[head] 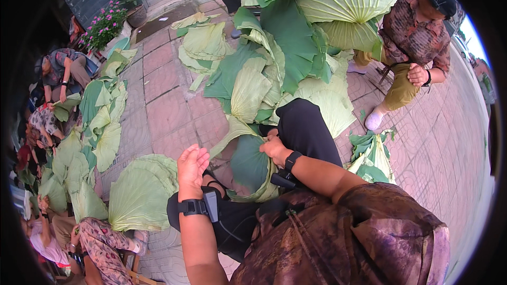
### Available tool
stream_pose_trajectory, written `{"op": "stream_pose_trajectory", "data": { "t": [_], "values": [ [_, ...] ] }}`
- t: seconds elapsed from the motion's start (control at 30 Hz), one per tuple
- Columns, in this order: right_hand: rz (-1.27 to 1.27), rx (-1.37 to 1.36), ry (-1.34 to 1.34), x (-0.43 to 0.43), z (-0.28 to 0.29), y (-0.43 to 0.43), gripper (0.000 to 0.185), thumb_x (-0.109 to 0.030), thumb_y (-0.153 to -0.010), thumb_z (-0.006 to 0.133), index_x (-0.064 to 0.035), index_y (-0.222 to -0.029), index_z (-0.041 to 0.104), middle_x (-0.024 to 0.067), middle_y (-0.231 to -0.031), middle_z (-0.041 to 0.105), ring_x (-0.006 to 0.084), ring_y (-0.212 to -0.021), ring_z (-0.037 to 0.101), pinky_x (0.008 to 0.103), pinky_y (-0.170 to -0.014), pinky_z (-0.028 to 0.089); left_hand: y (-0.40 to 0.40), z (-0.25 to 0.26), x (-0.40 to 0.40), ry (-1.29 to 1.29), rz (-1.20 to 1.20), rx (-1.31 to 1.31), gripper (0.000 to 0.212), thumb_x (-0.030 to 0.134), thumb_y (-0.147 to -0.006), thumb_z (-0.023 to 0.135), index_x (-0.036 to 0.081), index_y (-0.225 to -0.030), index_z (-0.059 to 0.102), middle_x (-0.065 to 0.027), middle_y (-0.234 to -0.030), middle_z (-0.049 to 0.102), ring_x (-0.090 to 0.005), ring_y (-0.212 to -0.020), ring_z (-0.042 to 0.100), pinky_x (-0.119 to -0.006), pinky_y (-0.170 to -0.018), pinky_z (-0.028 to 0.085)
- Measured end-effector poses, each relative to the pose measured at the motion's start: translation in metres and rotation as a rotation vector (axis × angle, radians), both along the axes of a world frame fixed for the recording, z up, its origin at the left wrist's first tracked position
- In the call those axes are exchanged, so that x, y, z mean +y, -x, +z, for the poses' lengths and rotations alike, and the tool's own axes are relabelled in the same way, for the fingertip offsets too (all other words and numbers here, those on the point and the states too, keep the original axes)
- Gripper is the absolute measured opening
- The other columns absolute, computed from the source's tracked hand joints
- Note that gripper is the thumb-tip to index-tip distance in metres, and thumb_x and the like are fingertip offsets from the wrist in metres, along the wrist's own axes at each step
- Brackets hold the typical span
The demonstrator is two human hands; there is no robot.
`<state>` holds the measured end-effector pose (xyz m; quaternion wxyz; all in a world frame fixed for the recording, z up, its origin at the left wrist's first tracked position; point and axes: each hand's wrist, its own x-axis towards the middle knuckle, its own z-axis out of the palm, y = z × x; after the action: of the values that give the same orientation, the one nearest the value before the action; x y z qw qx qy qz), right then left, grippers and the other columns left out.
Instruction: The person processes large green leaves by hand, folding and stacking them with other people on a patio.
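My left hand (pixel 193 164) is raised to the left of my knees, its fingers slightly curled, with nothing visible in it. Between my legs, my right hand (pixel 275 148) grips the edge of a large lotus leaf (pixel 248 163), whose dark green face and pale, bent rim show. Just beyond lies a pile of overlapping lotus leaves (pixel 293 43), some dark green, others pale with raised veins. A fanned stack of pale lotus leaves (pixel 142 194) is to the left of my left hand. The fingertips of my right hand are partly hidden by the leaf.
A seated person (pixel 420 39) in a patterned shirt is at the upper right, near a folded leaf bundle (pixel 371 158). Several people sit along the left beside more leaf piles (pixel 105 122). Potted pink flowers (pixel 103 25) stand at the upper left on paved ground (pixel 166 114).
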<state>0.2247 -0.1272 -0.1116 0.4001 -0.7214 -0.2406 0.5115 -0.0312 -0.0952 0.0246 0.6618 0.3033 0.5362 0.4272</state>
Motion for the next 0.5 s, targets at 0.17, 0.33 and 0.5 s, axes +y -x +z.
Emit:
{"op": "stream_pose_trajectory", "data": {
  "t": [0.17, 0.33, 0.5],
  "values": [
    [-0.050, 0.025, -0.042, -0.007, 0.006, -0.009, 0.052, 0.000, -0.066, 0.065, 0.0038, -0.115, 0.049, 0.0155, -0.099, 0.058, 0.0285, -0.085, 0.058, 0.0391, -0.074, 0.047, -0.005, -0.006, 0.002, -0.020, -0.019, 0.088, 0.028, 0.015, -0.085, 0.056, 0.003, -0.111, 0.055, -0.0099, -0.094, 0.063, -0.0158, -0.075, 0.061, -0.027, -0.063, 0.049],
    [0.016, -0.236, -0.062, -0.011, 0.020, -0.007, 0.061, 0.002, -0.064, 0.065, 0.0029, -0.123, 0.046, 0.0155, -0.104, 0.058, 0.0271, -0.092, 0.057, 0.0353, -0.078, 0.047, -0.010, -0.006, 0.006, -0.041, -0.047, 0.105, 0.026, 0.015, -0.085, 0.057, 0.005, -0.109, 0.056, -0.0072, -0.090, 0.064, -0.0141, -0.073, 0.060, -0.025, -0.062, 0.048],
    [0.066, -0.045, -0.052, -0.008, 0.016, -0.007, 0.060, 0.002, -0.065, 0.065, 0.0019, -0.122, 0.047, 0.0157, -0.104, 0.059, 0.0254, -0.091, 0.058, 0.0346, -0.077, 0.047, -0.020, -0.012, 0.014, -0.050, -0.067, 0.146, 0.025, 0.015, -0.084, 0.058, 0.006, -0.108, 0.057, -0.0058, -0.088, 0.064, -0.0129, -0.072, 0.060, -0.024, -0.060, 0.047]
  ]
}}
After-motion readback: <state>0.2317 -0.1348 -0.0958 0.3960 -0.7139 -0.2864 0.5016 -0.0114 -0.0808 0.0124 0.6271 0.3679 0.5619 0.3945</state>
